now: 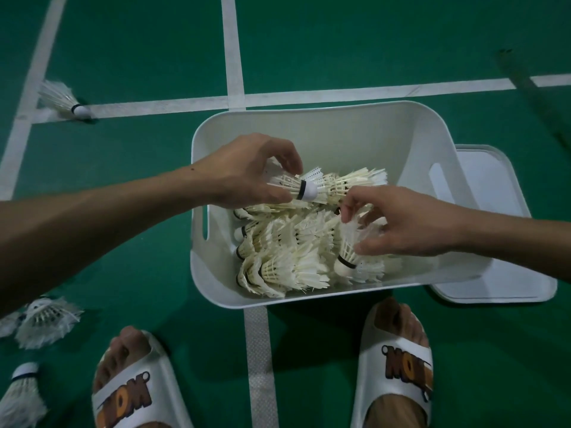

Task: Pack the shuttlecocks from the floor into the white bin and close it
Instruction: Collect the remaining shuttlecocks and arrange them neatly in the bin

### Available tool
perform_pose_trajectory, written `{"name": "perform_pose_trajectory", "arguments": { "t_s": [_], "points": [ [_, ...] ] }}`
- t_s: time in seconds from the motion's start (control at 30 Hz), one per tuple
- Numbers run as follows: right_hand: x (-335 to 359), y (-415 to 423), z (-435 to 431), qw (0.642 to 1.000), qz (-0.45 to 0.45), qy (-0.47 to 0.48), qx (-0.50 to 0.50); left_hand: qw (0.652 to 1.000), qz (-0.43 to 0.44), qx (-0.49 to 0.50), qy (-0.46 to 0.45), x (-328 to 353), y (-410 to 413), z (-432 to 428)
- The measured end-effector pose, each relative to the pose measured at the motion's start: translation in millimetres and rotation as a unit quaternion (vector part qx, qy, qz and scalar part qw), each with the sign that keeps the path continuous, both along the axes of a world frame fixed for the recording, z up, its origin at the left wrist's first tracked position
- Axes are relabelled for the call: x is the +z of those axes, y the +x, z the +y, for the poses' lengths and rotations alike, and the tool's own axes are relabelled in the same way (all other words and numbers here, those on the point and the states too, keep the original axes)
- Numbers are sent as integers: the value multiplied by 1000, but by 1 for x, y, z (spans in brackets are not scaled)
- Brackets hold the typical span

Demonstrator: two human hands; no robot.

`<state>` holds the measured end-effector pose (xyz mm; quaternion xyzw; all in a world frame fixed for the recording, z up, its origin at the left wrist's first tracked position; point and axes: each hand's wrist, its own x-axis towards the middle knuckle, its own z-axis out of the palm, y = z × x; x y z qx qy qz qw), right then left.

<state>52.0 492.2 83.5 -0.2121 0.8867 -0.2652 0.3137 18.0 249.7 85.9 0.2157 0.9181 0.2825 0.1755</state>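
Now over the white bin (309,134)

Our left hand (247,171) has its grip clamped on a shuttlecock (296,188), held sideways above the pile (287,251) inside the bin. Our right hand (398,220) closes its grip on the feathers of a second shuttlecock (349,257), cork downward, against the pile. Loose shuttlecocks (46,319) lie on the green floor (401,41) to our left. A white lid (500,186) lies flat just beside the bin, on our right.
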Motion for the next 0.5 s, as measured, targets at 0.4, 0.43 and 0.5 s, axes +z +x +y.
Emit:
{"name": "perform_pose_trajectory", "arguments": {
  "t_s": [0.4,0.43,0.5],
  "points": [
    [-4,25,-18,996,-21,90,14,1000,-1,-6,-7,0,2,0],
    [-3,23,-18,995,-34,93,22,1000,-2,-7,-6,0,2,-1],
    [-2,19,-17,995,-40,90,29,1000,-2,-11,0,-1,2,-2]
  ]
}}
